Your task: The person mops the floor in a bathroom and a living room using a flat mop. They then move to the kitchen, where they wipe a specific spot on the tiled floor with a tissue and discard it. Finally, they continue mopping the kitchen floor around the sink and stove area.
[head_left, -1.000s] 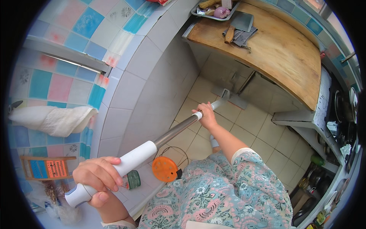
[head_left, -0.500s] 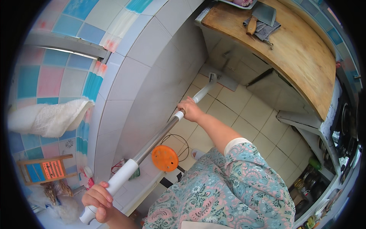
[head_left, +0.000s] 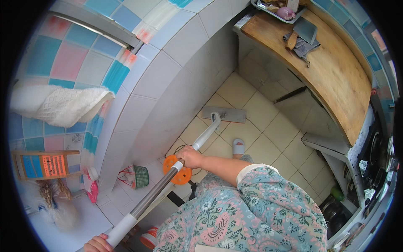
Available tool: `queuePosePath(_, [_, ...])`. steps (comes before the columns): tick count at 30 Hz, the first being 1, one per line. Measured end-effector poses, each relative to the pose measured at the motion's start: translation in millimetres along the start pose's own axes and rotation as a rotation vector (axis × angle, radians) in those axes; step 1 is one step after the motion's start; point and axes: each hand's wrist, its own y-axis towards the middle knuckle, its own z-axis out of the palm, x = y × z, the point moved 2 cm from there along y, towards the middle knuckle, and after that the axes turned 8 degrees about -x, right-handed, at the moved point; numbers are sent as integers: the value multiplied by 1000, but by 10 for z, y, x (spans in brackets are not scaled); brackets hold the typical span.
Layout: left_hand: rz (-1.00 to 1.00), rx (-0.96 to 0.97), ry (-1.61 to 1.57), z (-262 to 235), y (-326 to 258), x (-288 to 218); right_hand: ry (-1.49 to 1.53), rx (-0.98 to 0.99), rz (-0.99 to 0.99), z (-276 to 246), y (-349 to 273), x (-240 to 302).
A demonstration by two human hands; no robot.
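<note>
A flat mop with a white and silver pole [head_left: 154, 192] runs from the lower left up to its grey rectangular head [head_left: 233, 115], which lies on the tiled floor. My left hand [head_left: 99, 244] is wrapped round the white grip near the pole's top end, partly cut off by the picture's edge. Farther down the pole, my right hand [head_left: 189, 157] is closed round it just below the white lower section. Beneath that hand is an orange round disc [head_left: 182, 177] with holes, partly covered by my arm and the pole.
My slippered foot [head_left: 238, 148] stands just behind the mop head. A wooden counter [head_left: 331, 84] on the right bears a cleaver [head_left: 305, 30], a grey cloth [head_left: 306, 49] and a tray [head_left: 253, 4]. At the left are a white towel [head_left: 63, 105] and a green basket [head_left: 141, 176].
The mop head has come back from the far cabinet's base toward me. Both hands have moved down and left with the pole. My slippered foot now shows farther forward, and the view has shifted.
</note>
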Motion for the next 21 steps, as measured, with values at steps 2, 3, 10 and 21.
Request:
queuePosePath(2, [1,-53,-1,13,-56,-48,-54,152,5,-16,37,53])
queuePosePath(3, [8,-43,2,10,-90,-77,-57,225,12,-50,40,79])
queuePosePath(10, [117,-298,-9,-78,-297,-42,20,432,-93,-363,315,155])
queuePosePath(21, [106,165,139,65,-111,688,-307,-52,35,-490,312,-588])
